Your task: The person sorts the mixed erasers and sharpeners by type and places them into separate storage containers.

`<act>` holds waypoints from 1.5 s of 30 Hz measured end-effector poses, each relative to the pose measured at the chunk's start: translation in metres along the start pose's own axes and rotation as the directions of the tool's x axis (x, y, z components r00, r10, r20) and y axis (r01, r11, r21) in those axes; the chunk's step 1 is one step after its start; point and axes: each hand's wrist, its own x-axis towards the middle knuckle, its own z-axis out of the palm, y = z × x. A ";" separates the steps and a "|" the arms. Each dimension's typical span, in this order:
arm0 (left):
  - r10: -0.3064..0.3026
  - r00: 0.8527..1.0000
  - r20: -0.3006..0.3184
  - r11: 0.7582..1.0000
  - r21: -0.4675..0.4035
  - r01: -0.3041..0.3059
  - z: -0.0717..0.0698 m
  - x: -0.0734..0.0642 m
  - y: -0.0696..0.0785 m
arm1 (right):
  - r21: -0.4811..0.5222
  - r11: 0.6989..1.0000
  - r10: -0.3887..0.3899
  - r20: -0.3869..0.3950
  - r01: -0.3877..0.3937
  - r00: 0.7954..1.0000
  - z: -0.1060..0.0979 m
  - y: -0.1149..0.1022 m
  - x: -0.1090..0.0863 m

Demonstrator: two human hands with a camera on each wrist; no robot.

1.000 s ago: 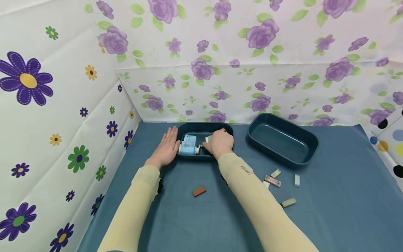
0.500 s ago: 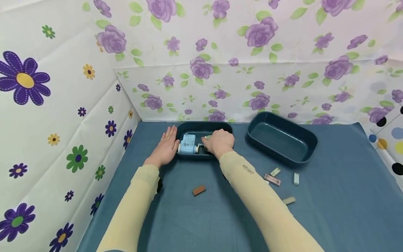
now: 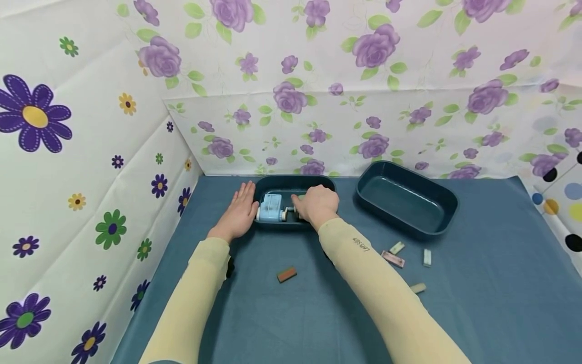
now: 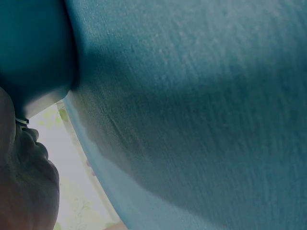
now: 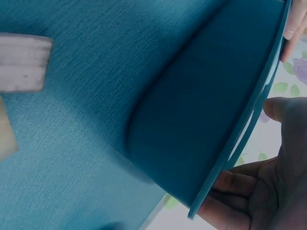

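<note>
Both hands are at the dark blue tray (image 3: pixel 273 226) on the left. My left hand (image 3: pixel 236 210) lies with straight fingers along the tray's left end. Inside sits a light blue, boxy thing (image 3: pixel 271 208) with white knobs and a small crank on its right side. My right hand (image 3: pixel 318 203) reaches in at the tray's right end, fingers curled over a pale green thing (image 3: pixel 301 197), mostly hidden beneath it. The right wrist view has the right hand (image 5: pixel 268 177) at the tray's rim, its fingertips hidden behind it. Mostly bare cloth fills the left wrist view.
A second dark blue tray (image 3: pixel 406 199) stands at an angle on the right. An orange-brown block (image 3: pixel 287 274) lies in front of the left tray. Nearer the right sleeve are a pink block (image 3: pixel 393 259), a pale green block (image 3: pixel 397 247), a whitish block (image 3: pixel 427 257) and a cream piece (image 3: pixel 418 288).
My right hand has shifted slightly within the tray, and the pale green thing under it has turned a little. The left hand stays at the tray's left end.
</note>
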 end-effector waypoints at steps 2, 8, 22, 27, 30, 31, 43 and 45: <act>-0.001 1.000 -0.001 1.000 -0.001 0.001 0.000 0.000 0.000 | 0.001 1.000 -0.001 -0.005 0.001 1.000 -0.001 0.001 -0.002; 0.004 1.000 -0.006 1.000 0.003 -0.004 -0.002 -0.001 0.000 | 0.010 1.000 -0.030 -0.030 0.030 0.999 -0.007 0.003 -0.007; 0.019 1.000 -0.012 1.000 0.004 -0.019 -0.002 -0.001 -0.007 | 0.094 0.981 -0.159 -0.119 0.171 0.980 -0.016 0.015 -0.016; 0.021 1.000 -0.014 1.000 -0.011 -0.021 -0.002 -0.003 -0.006 | 0.267 0.926 -0.237 -0.138 0.267 0.962 -0.016 0.027 -0.024; 0.022 1.000 -0.012 1.000 -0.016 -0.022 -0.002 -0.003 -0.005 | 0.351 0.880 -0.278 -0.165 0.320 0.946 -0.014 0.038 -0.030; 0.022 1.000 -0.012 1.000 -0.015 -0.023 -0.002 -0.003 -0.005 | 0.367 0.867 -0.290 -0.180 0.338 0.940 -0.014 0.042 -0.032; 0.026 1.000 -0.012 1.000 -0.017 -0.026 0.003 -0.001 -0.004 | 0.531 0.731 -0.348 -0.248 0.428 0.904 -0.011 0.101 -0.061; 0.027 1.000 -0.010 0.999 -0.020 -0.028 0.003 -0.001 -0.003 | 0.594 0.699 -0.330 -0.227 0.399 0.916 -0.013 0.114 -0.068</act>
